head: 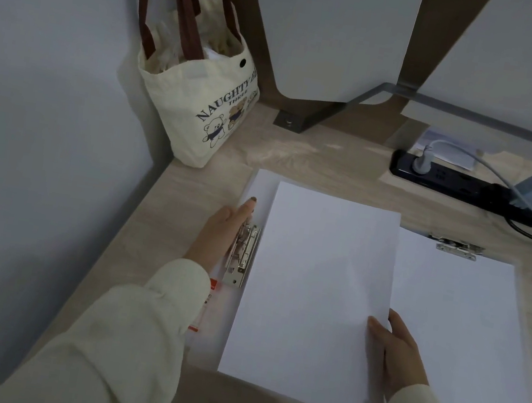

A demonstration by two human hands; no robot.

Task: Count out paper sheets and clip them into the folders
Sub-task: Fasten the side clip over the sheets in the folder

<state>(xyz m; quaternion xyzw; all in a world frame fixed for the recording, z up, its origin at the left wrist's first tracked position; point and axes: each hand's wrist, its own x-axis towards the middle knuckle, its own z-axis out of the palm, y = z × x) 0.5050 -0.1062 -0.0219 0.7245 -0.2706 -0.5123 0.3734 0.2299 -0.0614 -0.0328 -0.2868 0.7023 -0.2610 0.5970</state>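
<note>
A white folder [260, 186] lies open on the desk, its metal clip [244, 253] along the left side. My left hand [224, 229] rests flat against the clip's outer edge, fingers stretched toward the folder's top left. My right hand [397, 352] grips the right edge of a stack of white sheets [313, 291] lying over the folder, thumb on top. The stack's left edge sits right beside the clip. To the right lies a second folder [450, 318] with paper under its top clip [457, 246].
A cream tote bag [200, 101] with bear prints stands at the back left against the wall. A black power strip [460, 183] with plugs and cables lies at the back right. A metal monitor stand foot [290, 122] is bolted behind the folders.
</note>
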